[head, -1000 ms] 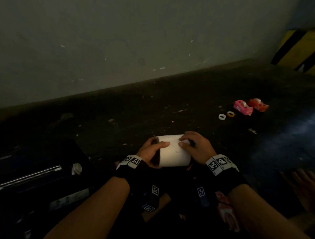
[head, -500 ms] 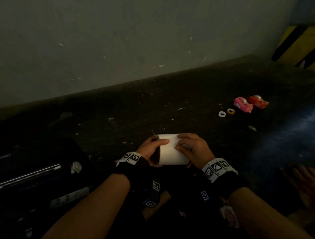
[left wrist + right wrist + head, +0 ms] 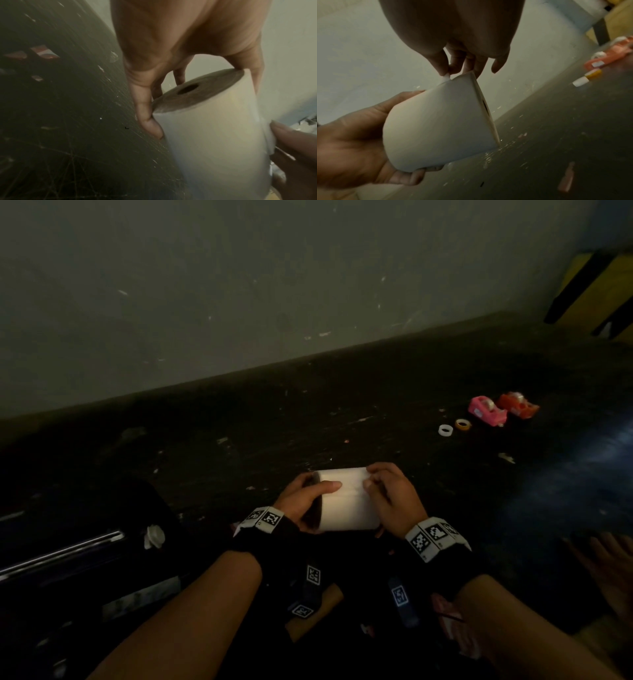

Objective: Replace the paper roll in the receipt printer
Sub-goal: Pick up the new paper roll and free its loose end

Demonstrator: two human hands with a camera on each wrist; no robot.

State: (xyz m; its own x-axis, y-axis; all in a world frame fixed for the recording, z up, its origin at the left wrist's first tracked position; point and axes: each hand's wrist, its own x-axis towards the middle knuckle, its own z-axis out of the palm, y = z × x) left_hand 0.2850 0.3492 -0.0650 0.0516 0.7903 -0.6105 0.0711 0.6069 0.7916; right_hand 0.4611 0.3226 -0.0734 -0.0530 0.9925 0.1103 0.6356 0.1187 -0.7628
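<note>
Dim room — a dark, scuffed cutting mat (image 3: pixel 376 412) against a pale wall (image 3: pixel 274 285). Near the front, the left hand (image 3: pixel 301 501) grips the paper roll (image 3: pixel 346 505); the right hand (image 3: pixel 394 498) pinches its loose edge.

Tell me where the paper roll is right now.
In the head view, the paper roll sits low at centre, held above the dark table between the left hand and the right hand.

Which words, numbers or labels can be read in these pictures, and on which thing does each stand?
None can be read.
Wrist bands: only black-and-white square code patterns, no letters.
Paper roll: blank.
Pink tape dispenser and orange one: any label is too small and blurred.
</note>
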